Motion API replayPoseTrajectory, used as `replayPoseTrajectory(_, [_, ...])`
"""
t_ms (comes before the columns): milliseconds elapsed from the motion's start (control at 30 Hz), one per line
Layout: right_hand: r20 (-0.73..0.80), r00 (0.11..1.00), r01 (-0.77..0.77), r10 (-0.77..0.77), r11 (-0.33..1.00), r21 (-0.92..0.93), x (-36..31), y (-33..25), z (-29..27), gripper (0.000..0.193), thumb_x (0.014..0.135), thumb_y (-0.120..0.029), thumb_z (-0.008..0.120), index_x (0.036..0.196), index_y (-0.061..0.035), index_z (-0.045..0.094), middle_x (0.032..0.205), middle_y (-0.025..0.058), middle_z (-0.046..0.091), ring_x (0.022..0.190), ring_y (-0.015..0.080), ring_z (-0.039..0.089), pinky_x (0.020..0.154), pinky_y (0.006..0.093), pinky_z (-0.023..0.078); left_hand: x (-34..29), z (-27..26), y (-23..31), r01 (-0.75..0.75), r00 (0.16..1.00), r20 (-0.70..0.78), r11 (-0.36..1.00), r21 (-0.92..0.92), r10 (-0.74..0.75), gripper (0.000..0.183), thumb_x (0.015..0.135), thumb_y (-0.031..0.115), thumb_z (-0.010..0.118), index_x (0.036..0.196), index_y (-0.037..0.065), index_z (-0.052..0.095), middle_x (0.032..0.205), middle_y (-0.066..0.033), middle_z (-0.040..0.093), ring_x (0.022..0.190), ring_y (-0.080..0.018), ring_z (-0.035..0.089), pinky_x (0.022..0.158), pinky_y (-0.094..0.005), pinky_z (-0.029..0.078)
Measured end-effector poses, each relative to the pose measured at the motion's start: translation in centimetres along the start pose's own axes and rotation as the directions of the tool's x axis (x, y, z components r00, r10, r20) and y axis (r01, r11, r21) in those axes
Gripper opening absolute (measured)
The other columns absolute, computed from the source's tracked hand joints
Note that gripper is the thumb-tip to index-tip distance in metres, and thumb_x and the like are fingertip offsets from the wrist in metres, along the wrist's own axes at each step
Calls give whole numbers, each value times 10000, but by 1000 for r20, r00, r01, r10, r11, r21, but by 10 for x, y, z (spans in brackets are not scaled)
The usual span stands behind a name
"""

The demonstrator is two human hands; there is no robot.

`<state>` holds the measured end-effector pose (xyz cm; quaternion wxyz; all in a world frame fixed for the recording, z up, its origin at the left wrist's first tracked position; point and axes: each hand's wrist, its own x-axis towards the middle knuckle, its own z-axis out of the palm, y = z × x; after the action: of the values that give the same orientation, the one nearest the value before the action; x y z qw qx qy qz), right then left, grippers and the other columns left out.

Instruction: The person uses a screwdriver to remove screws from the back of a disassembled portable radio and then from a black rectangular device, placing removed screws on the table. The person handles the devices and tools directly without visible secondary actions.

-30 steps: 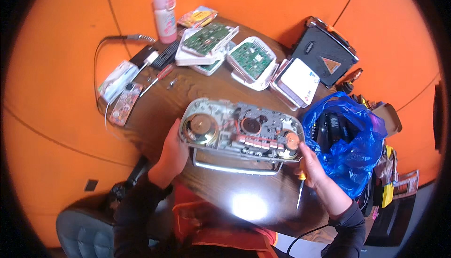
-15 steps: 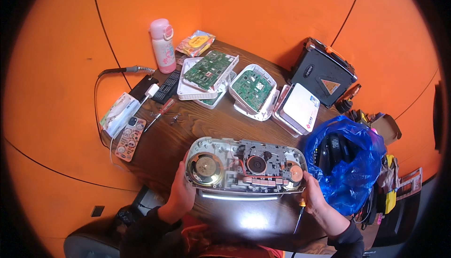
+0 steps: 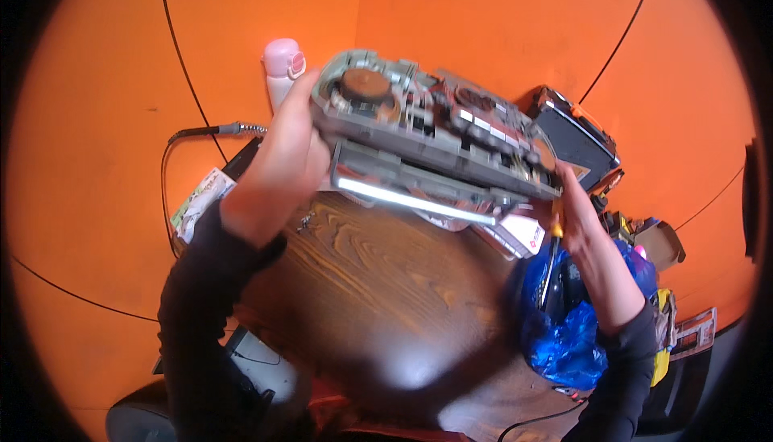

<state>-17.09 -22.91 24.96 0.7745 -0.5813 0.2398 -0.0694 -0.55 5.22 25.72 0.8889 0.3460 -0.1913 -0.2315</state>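
Observation:
Both hands hold up an opened grey audio device (image 3: 435, 140) with its inner parts exposed. A round speaker (image 3: 366, 86) shows at its left end, with a dark round part and a row of light keys farther right. My left hand (image 3: 286, 156), blurred, is closed on the left end. My right hand (image 3: 573, 200) grips the right end and also keeps a screwdriver (image 3: 555, 237) with a yellow handle, its shaft pointing down. Below the device's near edge runs a bright white strip (image 3: 415, 200). The device hides most of the far tabletop.
A pink bottle (image 3: 282, 64) stands at the far left, near a soldering iron (image 3: 237, 129) on its cable. At right are a black case (image 3: 576, 140), a blue plastic bag (image 3: 564, 353) and a white box (image 3: 523, 233). The wooden table (image 3: 362, 281) has small bits on it.
Both hands have raised the device up and away from the table's near edge, tilting it so the right end is lower. The screwdriver has gone up with my right hand.

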Motion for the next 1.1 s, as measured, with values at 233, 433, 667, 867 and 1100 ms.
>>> replayPoseTrajectory(233, [16, 999, -49, 51, 996, -78, 142, -44, -3, 561, 905, -436, 300, 1179, 41, 415, 941, 230, 617, 666, 293, 672, 341, 150, 472, 136, -1, 4, 257, 933, -310, 944, 207, -186, 530, 921, 476, 275, 1150, 76, 537, 1170, -151, 559, 1092, -293, 516, 881, -521, 418])
replayPoseTrajectory(433, [43, 982, -183, 183, 983, 9, 230, -29, -13, 499, 907, -390, 282, 1073, 38, 475, 919, 257, 601, 725, 370, 649, 294, 125, 401, 215, -46, -32, 324, 907, -339, 927, 187, -249, 596, 892, 561, 274, 1135, 90, 546, 1204, -168, 524, 1097, -311, 503, 858, -557, 399])
replayPoseTrajectory(667, [-39, 977, -206, 208, 977, 51, 290, -1, -30, 455, 909, -389, 314, 1010, 4, 521, 822, 217, 607, 637, 317, 642, 281, 121, 364, 266, -85, -73, 260, 930, -339, 903, 342, -139, 565, 845, 568, 391, 1086, 82, 549, 1163, -159, 510, 1031, -284, 488, 838, -508, 383])
replayPoseTrajectory(867, [-186, 953, -228, 238, 971, 78, 310, 23, -33, 329, 887, -350, 415, 871, -33, 503, 614, 66, 467, 446, 156, 470, 282, 132, 344, 284, -131, -97, 390, 887, -415, 808, 441, -202, 442, 891, 474, 390, 1080, 88, 497, 1146, -182, 517, 1031, -310, 529, 775, -604, 399])
replayPoseTrajectory(1100, [-137, 960, -237, 246, 968, 77, 320, 34, -32, 299, 874, -320, 426, 797, -37, 480, 563, 51, 466, 372, 91, 383, 291, 140, 332, 296, -162, -110, 404, 878, -419, 829, 387, -232, 406, 895, 454, 394, 1059, 97, 499, 1075, -160, 562, 965, -306, 546, 753, -549, 420])
